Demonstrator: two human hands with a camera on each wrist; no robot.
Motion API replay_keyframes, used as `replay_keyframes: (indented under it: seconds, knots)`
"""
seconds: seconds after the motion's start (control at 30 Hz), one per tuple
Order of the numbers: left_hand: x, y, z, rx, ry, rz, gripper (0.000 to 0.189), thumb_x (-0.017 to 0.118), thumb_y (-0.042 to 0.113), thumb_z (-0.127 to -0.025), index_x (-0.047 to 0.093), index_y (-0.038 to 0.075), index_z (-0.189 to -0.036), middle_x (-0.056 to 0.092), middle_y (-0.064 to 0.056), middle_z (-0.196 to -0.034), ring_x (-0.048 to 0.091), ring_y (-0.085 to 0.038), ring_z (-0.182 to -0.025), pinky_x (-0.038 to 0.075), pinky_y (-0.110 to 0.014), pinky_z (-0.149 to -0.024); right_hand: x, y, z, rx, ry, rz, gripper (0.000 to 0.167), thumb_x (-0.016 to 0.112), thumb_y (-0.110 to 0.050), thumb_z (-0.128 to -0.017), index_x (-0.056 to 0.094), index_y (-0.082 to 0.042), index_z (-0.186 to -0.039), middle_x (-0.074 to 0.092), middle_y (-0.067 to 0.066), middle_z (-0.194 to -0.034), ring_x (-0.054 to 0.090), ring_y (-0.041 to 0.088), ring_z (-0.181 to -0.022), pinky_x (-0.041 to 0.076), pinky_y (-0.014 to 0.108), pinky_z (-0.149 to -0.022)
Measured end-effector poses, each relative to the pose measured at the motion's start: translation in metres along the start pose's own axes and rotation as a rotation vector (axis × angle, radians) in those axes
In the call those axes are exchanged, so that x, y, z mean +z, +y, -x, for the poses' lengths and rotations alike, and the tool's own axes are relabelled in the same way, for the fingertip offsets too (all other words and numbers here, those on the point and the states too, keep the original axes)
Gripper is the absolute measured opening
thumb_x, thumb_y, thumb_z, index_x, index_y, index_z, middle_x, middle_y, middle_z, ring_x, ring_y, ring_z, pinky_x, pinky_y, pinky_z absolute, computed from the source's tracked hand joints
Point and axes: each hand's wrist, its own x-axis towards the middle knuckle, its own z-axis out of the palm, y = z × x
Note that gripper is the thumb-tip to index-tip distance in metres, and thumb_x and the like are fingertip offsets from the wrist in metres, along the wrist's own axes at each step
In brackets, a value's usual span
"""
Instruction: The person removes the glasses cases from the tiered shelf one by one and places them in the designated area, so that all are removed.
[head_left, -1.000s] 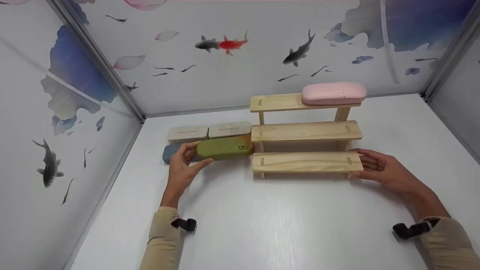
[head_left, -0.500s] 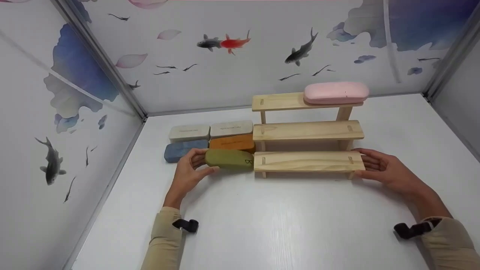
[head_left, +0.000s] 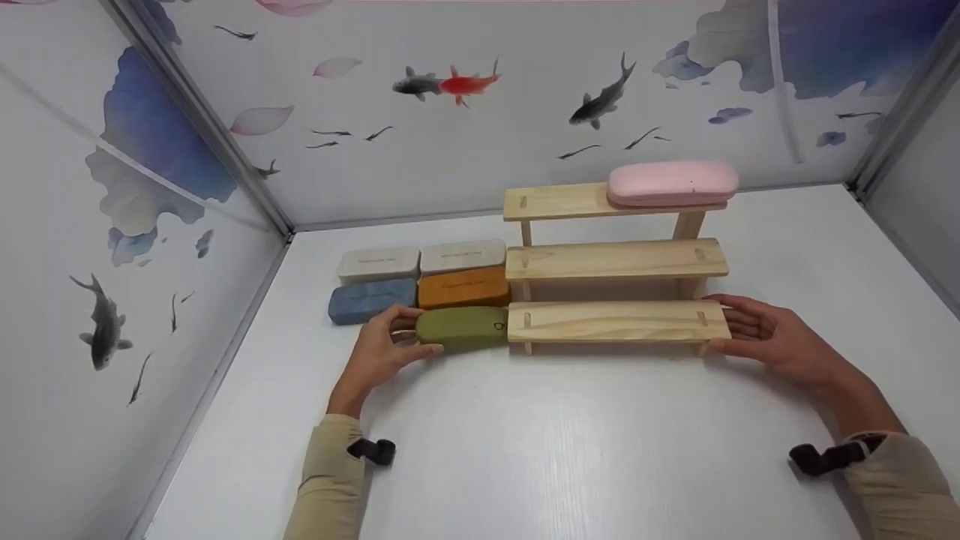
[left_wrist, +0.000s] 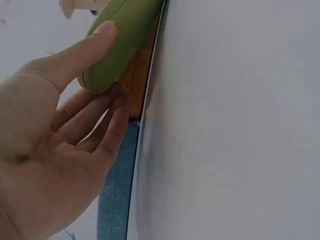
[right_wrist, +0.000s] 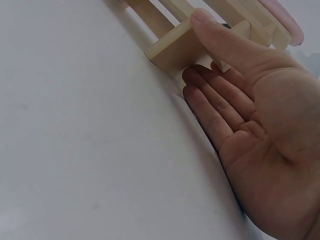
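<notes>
My left hand (head_left: 379,352) grips the left end of a green glasses case (head_left: 459,327), thumb along the front and fingers behind, also plain in the left wrist view. The case's right end, with a small glasses print, meets or nearly meets the left end of the lowest step of a three-step wooden display rack (head_left: 615,321). At the rack's other side my right hand (head_left: 780,341) holds the right end of that lowest step; in the right wrist view the thumb rests against the wood (right_wrist: 177,47). A pink glasses case (head_left: 673,184) lies on the top step's right half.
Left of the rack, behind the green case, stand an orange case (head_left: 463,287), a blue case (head_left: 373,301) and two whitish cases, one left (head_left: 379,265) and one right (head_left: 463,257). Panels printed with fish (head_left: 604,101) enclose the white table (head_left: 570,442).
My left hand has brought the green case toward me, from over the orange case to in front of it, uncovering the orange and blue cases. The right hand has stayed at the rack.
</notes>
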Motion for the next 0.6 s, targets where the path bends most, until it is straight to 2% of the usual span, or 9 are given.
replay_keyframes:
  seconds: [0.17, 0.33, 0.5, 0.6]
  knots:
    - [0.0014, -0.0013, 0.0007, -0.06, -0.019, -0.083, 0.064, 0.098, 0.028, -0.082, 0.069, 0.013, -0.137, 0.072, -0.006, -0.132, 0.068, -0.023, -0.123, 0.058, -0.044, -0.112, 0.0002, -0.0002, -0.0008, 0.006, -0.004, 0.002, 0.079, 0.078, -0.015, -0.102, 0.035, 0.001, -0.167, 0.06, -0.014, -0.149, 0.063, -0.009, -0.128, 0.059, 0.016, -0.099]
    - [0.0021, -0.0013, 0.0013, -0.088, -0.044, -0.081, 0.063, 0.098, 0.024, -0.082, 0.068, 0.013, -0.137, 0.072, -0.005, -0.132, 0.068, -0.023, -0.123, 0.057, -0.044, -0.114, 0.0016, -0.0017, -0.0007, 0.009, -0.005, -0.013, 0.078, 0.078, -0.015, -0.102, 0.036, 0.001, -0.166, 0.061, -0.014, -0.148, 0.063, -0.008, -0.128, 0.059, 0.016, -0.099]
    - [0.0023, -0.001, -0.0008, -0.096, -0.042, -0.09, 0.061, 0.098, 0.026, -0.083, 0.069, 0.014, -0.136, 0.072, -0.005, -0.128, 0.067, -0.023, -0.12, 0.058, -0.044, -0.112, 0.001, -0.0023, 0.0, 0.001, -0.004, -0.055, 0.079, 0.077, -0.01, -0.102, 0.034, 0.003, -0.166, 0.061, -0.015, -0.147, 0.064, -0.007, -0.129, 0.059, 0.016, -0.1]
    - [0.0021, -0.0016, -0.0022, -0.091, -0.034, -0.091, 0.061, 0.097, 0.025, -0.083, 0.068, 0.014, -0.136, 0.072, -0.006, -0.129, 0.068, -0.023, -0.12, 0.058, -0.044, -0.11, 0.0003, -0.0011, -0.0006, -0.001, -0.001, -0.038, 0.079, 0.078, -0.011, -0.102, 0.034, 0.003, -0.166, 0.061, -0.016, -0.147, 0.064, -0.007, -0.128, 0.059, 0.016, -0.099]
